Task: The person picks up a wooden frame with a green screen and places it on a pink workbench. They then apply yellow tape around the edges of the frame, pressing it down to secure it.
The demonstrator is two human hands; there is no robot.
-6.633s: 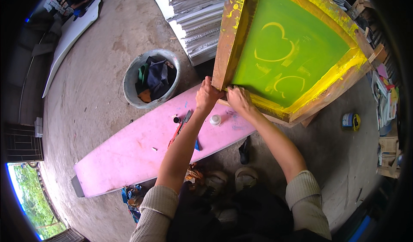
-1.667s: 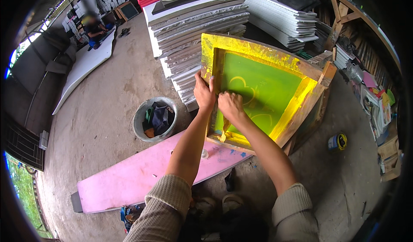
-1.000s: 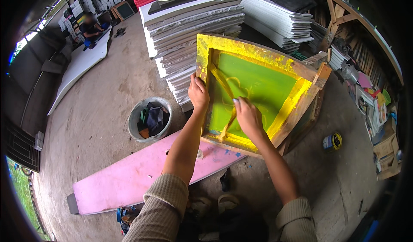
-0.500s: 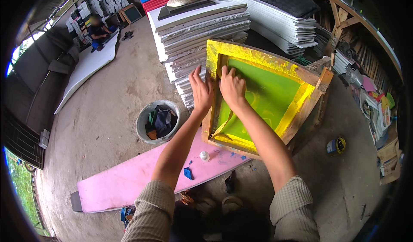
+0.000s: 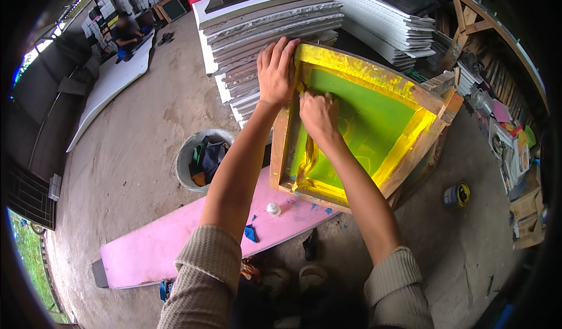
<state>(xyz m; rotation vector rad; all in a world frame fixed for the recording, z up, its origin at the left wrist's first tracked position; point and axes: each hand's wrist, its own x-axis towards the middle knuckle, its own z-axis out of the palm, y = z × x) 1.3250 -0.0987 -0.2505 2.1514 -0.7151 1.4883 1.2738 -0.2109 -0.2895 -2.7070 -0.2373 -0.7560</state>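
A wooden screen-printing frame stands tilted in front of me, with green mesh inside and a yellow-smeared inner border. My left hand is wrapped over its upper left corner, fingertips at the top edge. My right hand, fingers curled closed, is over the mesh near the left inner edge. It grips a strip of yellow tape; the tape hangs loose from the left side, crumpled toward the bottom corner. The left inner edge shows bare wood where the strip has come away.
A pink board lies below, bearing a small white bottle and a blue scrap. A bucket of rags stands left. Stacked white sheets rise behind the frame. An open can is at right; another person sits far left.
My left hand has moved up from the frame's left side to its upper corner. My right hand has shifted slightly down, and more of the yellow strip hangs loose from the left side.
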